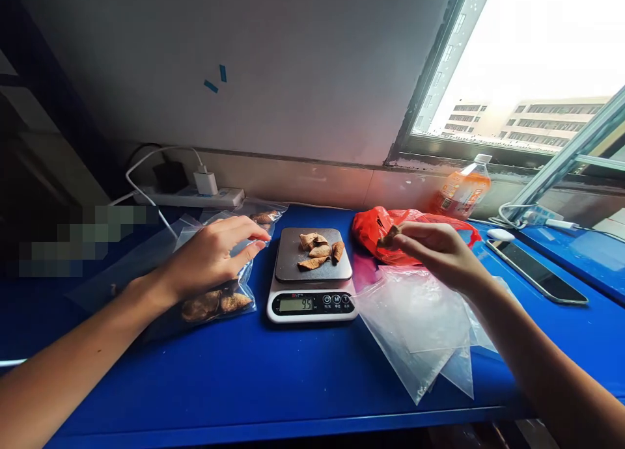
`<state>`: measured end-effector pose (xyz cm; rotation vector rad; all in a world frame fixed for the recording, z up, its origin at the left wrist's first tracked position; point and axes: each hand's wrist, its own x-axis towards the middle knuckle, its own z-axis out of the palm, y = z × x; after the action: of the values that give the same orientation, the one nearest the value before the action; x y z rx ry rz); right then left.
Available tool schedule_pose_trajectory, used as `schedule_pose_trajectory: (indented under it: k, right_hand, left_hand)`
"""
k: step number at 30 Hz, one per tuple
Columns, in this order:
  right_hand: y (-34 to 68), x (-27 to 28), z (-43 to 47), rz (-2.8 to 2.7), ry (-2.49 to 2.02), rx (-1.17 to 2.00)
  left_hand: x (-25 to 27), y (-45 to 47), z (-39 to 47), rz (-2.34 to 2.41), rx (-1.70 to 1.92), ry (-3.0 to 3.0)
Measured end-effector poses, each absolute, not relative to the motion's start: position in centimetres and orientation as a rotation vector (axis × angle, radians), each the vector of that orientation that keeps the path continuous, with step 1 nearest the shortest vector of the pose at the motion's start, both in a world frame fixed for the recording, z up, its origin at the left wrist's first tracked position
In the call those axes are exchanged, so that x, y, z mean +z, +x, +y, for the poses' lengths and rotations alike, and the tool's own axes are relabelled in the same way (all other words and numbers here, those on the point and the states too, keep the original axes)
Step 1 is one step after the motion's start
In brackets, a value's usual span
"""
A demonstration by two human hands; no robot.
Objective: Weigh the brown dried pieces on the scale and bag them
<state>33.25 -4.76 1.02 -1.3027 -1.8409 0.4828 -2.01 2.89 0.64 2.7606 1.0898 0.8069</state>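
A small digital scale (312, 309) stands in the middle, its display reading about 95, decimal point unclear. Several dried brown pieces (319, 251), curled like bark or dried root, lie on its metal plate. Between the thumb and fingers of my right hand (434, 250) is a similar dried piece (389, 236), held in front of a red plastic bag (371, 231). My left hand (222, 250) hovers left of the scale with fingers apart and nothing in them. Below it lies a clear bag with dried pieces (215, 304).
Flat clear plastic bags (420, 325) lie right of the scale. Further right are a phone (540, 271) and a white earbud case (500, 235). An orange drink bottle (463, 187) leans by the window. A power strip (224, 196) with a white charger runs along the wall.
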Motion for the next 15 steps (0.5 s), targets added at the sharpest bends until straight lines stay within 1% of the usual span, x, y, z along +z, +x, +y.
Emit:
schedule_pose_trajectory:
  k: [4, 7, 10, 15]
  right_hand:
    - [31.5, -0.4, -4.3, -1.681, -1.204, 0.715]
    - [30.9, -1.1, -4.0, -1.646, -1.153, 0.708]
    - [30.2, -1.8, -4.2, -1.768, -1.155, 0.521]
    - [28.0, -3.3, -4.3, -2.127, -1.06, 0.001]
  left_hand:
    - [0.6, -2.0, 2.9, 1.087, 0.769, 2.769]
    - [0.7, -2.0, 2.8, 1.079, 0.773, 2.764]
    - [0.6, -2.0, 2.8, 1.067, 0.77, 2.758]
    - [0.3, -1.8, 2.9, 1.046, 0.733, 2.754]
